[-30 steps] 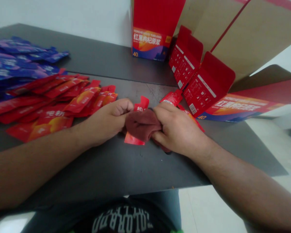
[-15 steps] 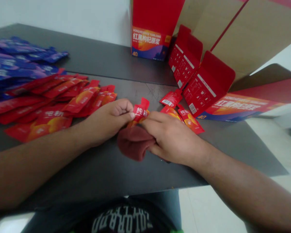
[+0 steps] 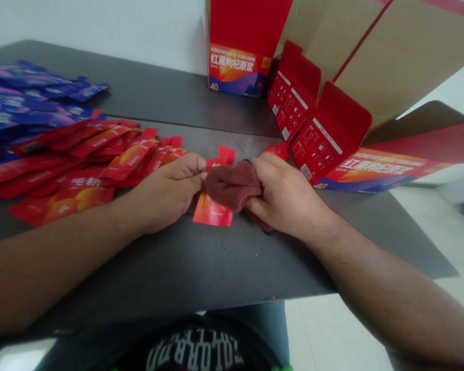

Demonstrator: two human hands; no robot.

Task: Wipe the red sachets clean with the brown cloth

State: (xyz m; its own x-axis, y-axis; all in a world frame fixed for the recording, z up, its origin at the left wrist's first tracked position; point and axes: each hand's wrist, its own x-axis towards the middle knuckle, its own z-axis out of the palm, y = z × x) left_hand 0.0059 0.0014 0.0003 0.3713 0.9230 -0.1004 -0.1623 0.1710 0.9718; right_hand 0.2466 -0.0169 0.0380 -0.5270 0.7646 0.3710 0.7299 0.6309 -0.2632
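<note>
My left hand [image 3: 174,190] pinches the left edge of a red and orange sachet [image 3: 213,211] above the grey table. In my right hand [image 3: 288,193] is a folded brown cloth [image 3: 234,185], which lies across the middle of that sachet and hides part of its print. The sachet's narrow top and its wide lower end show above and below the cloth. Left of my left hand lies a pile of red sachets [image 3: 88,149]. Just beyond my right hand, part of another red sachet [image 3: 280,150] is visible.
Blue sachets [image 3: 27,98] are heaped at the far left of the grey table [image 3: 158,273]. A red box [image 3: 237,67] stands at the back. Open red boxes [image 3: 386,167] lie at the right, in front of a large cardboard carton [image 3: 402,56].
The cloth and my right hand have moved up and away from me, onto the sachet's middle. The sachet's lower end now shows. My left hand has hardly moved.
</note>
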